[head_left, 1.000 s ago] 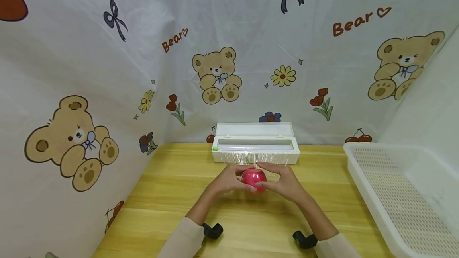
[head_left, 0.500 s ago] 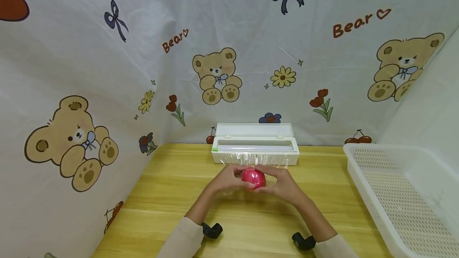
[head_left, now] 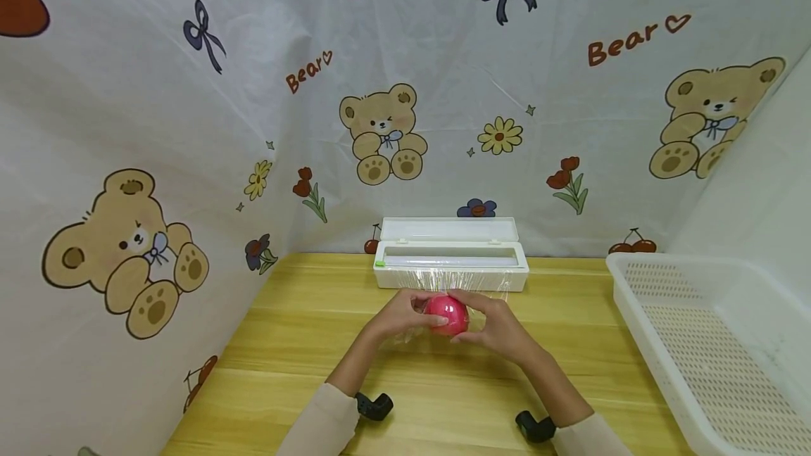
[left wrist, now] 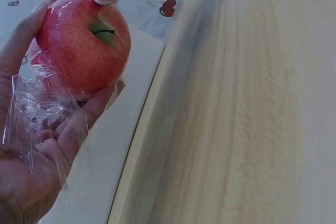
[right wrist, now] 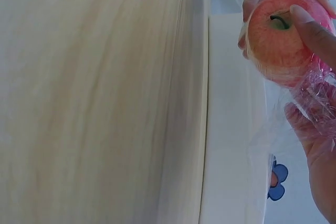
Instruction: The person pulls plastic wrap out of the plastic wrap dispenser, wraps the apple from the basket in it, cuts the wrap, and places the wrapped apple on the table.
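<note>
A red apple (head_left: 448, 315) with a green stem is held up over the table between both hands, its skin glossy under clear cling film (left wrist: 47, 98). My left hand (head_left: 403, 312) grips the apple from the left, thumb across its near side. From the right, my right hand (head_left: 497, 326) curls around it, fingers over the top and thumb low at its near side. Loose, crumpled film (right wrist: 315, 98) hangs about the palms. Behind the hands stands a white cling film box (head_left: 451, 279), lid raised and roll inside, with film stretching out over its front edge.
A white perforated basket (head_left: 640, 329) stands on the right side of the wooden table (head_left: 304, 343). Bear-printed cloth (head_left: 443, 90) rises behind and to the left. Black wrist cameras (head_left: 375, 407) sit on both forearms.
The apple has shifted slightly left and up in the hands. The right fingers have moved further over its top, and the left thumb lies across its near side. The box has not moved.
</note>
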A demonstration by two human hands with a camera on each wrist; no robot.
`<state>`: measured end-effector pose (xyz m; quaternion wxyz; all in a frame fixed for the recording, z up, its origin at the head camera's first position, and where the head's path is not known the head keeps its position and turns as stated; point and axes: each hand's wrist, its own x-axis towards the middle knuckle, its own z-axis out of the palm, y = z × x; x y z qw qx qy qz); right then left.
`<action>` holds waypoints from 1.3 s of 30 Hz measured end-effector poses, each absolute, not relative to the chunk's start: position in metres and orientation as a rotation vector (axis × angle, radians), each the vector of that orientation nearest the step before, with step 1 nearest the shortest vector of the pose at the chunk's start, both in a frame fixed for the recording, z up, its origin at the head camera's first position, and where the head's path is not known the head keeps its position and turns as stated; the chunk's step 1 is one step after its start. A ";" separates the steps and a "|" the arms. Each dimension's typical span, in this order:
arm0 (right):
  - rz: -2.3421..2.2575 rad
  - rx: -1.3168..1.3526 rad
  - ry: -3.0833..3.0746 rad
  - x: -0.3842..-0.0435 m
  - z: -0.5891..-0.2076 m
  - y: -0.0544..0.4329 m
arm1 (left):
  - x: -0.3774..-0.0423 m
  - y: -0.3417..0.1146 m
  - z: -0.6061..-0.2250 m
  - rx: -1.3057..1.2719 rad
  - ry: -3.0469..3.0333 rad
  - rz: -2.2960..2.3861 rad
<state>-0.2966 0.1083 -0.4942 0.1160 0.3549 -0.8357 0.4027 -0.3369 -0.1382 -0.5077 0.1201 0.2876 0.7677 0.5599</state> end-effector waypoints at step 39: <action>1.085 1.032 -2.417 -0.293 -0.490 0.106 | -0.335 -0.145 -0.496 0.860 2.172 1.515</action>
